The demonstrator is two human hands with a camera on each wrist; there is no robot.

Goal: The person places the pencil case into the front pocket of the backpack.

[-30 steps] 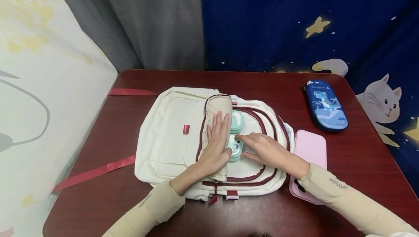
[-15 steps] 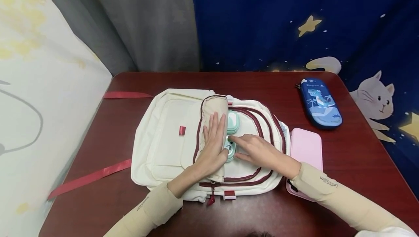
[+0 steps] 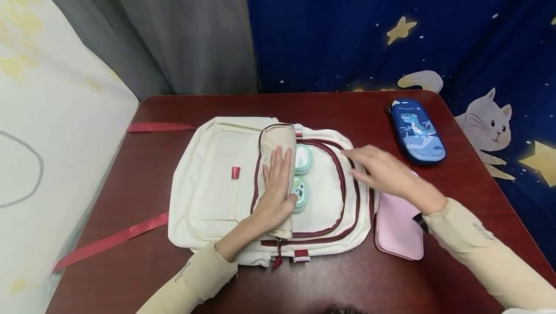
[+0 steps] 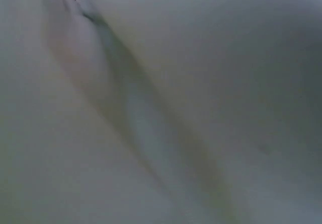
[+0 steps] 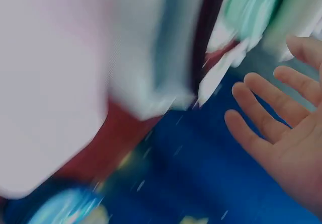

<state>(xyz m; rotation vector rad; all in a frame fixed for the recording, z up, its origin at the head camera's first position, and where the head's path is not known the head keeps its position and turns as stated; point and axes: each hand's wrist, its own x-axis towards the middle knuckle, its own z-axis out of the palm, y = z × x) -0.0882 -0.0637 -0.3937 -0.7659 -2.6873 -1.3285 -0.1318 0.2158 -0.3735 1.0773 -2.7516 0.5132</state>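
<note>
A cream backpack with dark red zips lies on the table. Its front pocket is unzipped, and the beige-lined flap is folded back to the left. Flat on that flap rests my left hand, fingers straight, thumb at the lower mint case. Two small mint-green cases, one farther back and one with a panda picture, sit partly under the flap's edge. Over the bag's right end hovers my right hand, holding nothing; the right wrist view shows its fingers spread. Blurred pale fabric fills the left wrist view.
Beside the bag's right end lies a pink box-shaped case, partly beneath the right forearm. A blue dinosaur pencil case is at the back right of the table. Red straps stretch leftward from the backpack.
My right hand has left the panda-pictured mint case and moved right and up, over the bag's right end. My left hand stays on the flap. The head view has shifted slightly.
</note>
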